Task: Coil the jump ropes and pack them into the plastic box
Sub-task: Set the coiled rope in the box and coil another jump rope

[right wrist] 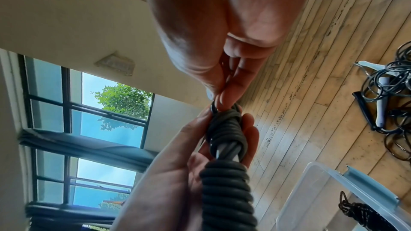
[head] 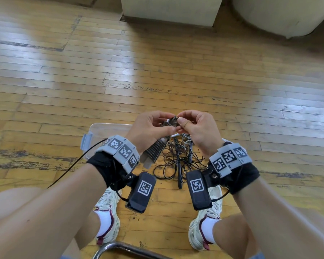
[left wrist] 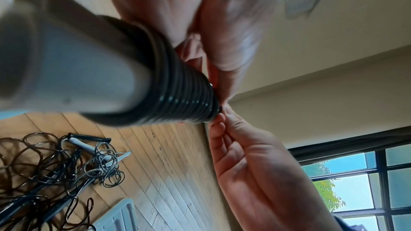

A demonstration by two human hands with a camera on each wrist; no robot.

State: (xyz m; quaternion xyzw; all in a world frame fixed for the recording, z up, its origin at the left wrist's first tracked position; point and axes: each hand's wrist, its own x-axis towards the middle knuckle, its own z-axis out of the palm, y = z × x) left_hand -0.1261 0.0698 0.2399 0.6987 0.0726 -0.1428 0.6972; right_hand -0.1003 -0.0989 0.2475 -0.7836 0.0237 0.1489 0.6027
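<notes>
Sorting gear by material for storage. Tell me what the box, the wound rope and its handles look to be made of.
Plastic box: clear, glossy plastic, since the floor shows through its wall; pale blue clip.
Wound rope: probably smooth PVC or rubber-coated cord, dark grey, with soft highlights on the coils.
Handles: likely hard grey plastic, matte and even in colour; too blurred to be sure.

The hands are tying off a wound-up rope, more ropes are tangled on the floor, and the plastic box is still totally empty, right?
Not quite: the box isn't empty. The right wrist view shows a dark bundled rope already inside. The rest holds: both hands work on the wound-up rope, and more ropes lie tangled on the floor.
</notes>
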